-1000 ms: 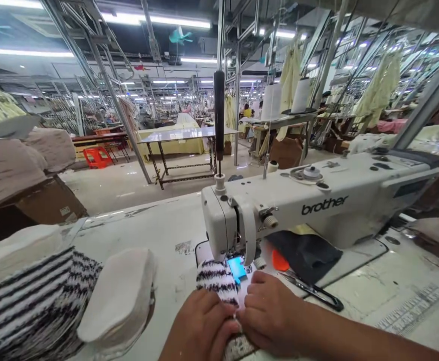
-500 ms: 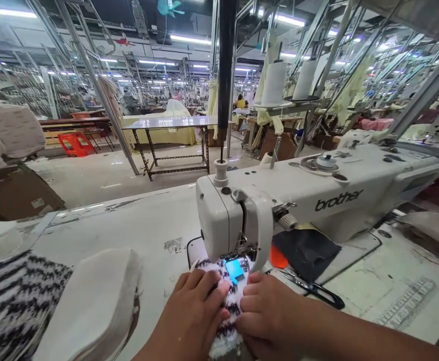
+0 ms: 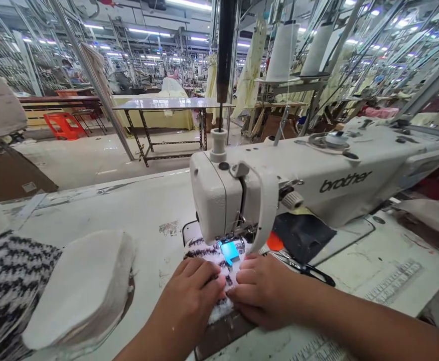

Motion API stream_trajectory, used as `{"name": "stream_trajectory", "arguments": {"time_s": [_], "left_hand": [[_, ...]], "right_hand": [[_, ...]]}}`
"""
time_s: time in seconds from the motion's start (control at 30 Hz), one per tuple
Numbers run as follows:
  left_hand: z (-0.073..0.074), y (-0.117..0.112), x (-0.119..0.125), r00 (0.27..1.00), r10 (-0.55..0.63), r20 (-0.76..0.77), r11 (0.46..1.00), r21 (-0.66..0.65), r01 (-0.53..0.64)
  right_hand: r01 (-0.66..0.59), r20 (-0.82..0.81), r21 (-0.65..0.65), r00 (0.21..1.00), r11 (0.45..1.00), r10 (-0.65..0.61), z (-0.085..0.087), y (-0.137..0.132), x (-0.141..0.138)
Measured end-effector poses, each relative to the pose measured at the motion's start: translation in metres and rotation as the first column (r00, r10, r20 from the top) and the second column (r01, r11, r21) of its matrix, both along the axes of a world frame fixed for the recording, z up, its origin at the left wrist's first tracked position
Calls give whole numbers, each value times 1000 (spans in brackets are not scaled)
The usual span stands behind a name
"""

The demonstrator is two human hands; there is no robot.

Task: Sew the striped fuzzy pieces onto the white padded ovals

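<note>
A fuzzy white fabric piece with black stripes [image 3: 230,275] lies under the presser foot of the white Brother sewing machine [image 3: 219,200]. On its left side my left hand [image 3: 194,291] presses down, fingers bent over the cloth and thumb close to the index finger. Along the right edge my right hand [image 3: 262,288] has its fingers curled onto the same cloth. A bright blue guide piece [image 3: 230,252] sits by the presser foot, just ahead of both hands. The needle point is hidden behind the machine head and guard.
Left of my hands are a stack of white padded pieces [image 3: 80,286] and striped fuzzy fabric [image 3: 8,281]. Right of the needle lie black scissors [image 3: 317,273], a dark cloth [image 3: 305,238] and an orange piece [image 3: 275,241]. Thread cones [image 3: 284,52] stand behind the machine.
The striped fabric has gone farther under the machine, and its near end now shows by my hands. My right hand has shifted slightly toward the left hand. The head view has tilted down.
</note>
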State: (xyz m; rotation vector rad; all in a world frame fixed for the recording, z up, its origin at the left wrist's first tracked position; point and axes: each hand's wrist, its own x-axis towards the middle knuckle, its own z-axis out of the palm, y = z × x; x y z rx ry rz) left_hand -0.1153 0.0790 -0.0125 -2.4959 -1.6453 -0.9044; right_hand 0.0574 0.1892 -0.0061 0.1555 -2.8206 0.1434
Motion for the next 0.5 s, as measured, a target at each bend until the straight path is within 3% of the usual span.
{"name": "stream_trajectory", "arguments": {"time_s": [0.27, 0.5], "left_hand": [[4, 1, -1, 998, 31, -53, 995, -90, -36], [4, 2, -1, 997, 68, -49, 996, -62, -71]], "right_hand": [[-4, 6, -36, 1000, 999, 4, -2, 0, 1], [3, 20, -39, 1000, 999, -3, 1, 3, -1]]}}
